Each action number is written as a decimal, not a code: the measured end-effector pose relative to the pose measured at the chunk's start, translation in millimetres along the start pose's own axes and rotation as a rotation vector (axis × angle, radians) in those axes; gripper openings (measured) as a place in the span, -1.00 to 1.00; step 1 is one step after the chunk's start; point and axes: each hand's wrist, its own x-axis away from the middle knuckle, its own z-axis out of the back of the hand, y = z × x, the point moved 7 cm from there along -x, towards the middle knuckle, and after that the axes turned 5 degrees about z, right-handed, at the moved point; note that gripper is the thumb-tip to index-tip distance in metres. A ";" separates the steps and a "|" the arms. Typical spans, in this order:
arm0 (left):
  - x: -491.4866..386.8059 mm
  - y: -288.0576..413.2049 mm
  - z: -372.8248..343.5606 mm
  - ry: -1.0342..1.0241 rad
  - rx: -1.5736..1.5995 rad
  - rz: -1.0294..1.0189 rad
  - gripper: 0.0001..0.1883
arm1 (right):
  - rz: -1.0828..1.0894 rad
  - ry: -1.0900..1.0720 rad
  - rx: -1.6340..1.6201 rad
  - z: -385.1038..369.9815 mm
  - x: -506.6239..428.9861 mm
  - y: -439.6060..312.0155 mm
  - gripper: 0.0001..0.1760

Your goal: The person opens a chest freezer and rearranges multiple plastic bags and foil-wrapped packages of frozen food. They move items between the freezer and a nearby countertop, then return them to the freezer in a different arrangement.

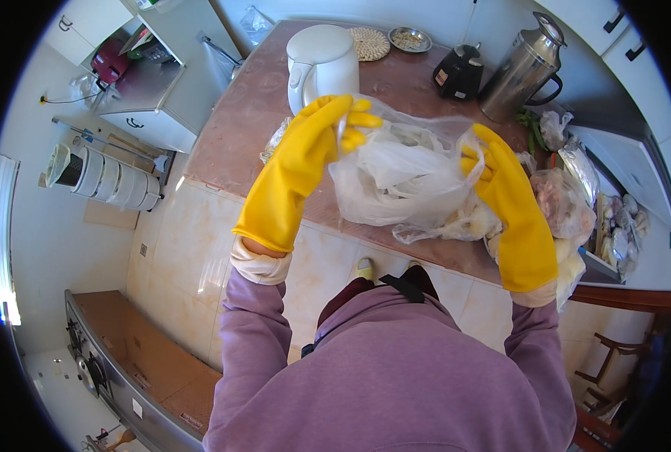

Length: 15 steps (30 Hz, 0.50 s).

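A translucent plastic bag (394, 186) with whitish, crumpled plastic inside hangs between my hands above the table. My left hand (335, 127), in a yellow rubber glove, grips its rim on the left. At the opposite side, my right hand (485, 158) in a matching glove pinches the rim near its top. The bag's mouth is spread between them. Just behind my left hand stands a white electric kettle (321, 62). Beneath the bag's right side lies another clear bag (474, 217) with pale contents. My right forearm passes in front of a bag of pinkish food (561, 203).
On the reddish table (233, 127) are a woven trivet (369, 44), a metal dish (410, 40), a black appliance base (459, 73) and a steel vacuum flask (522, 68). An open chest-type compartment (623, 237) with bagged items is at right. A gas stove (89, 367) is lower left.
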 end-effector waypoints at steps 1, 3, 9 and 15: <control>3.5 2.8 -0.2 -0.065 -0.064 0.035 -0.56 | 0.144 0.008 0.254 2.6 6.3 -9.8 -0.43; 16.5 12.9 7.2 -0.181 -0.195 0.106 -0.51 | 0.305 -0.014 0.594 2.0 25.4 -17.4 -0.44; 25.4 21.9 -17.7 -0.261 -0.496 0.273 -0.48 | -0.212 -0.212 0.463 -15.2 54.3 1.4 -0.58; 7.0 30.0 -63.5 -0.372 -0.038 0.147 -0.47 | 0.272 -0.184 0.253 -44.6 15.9 -44.9 -0.61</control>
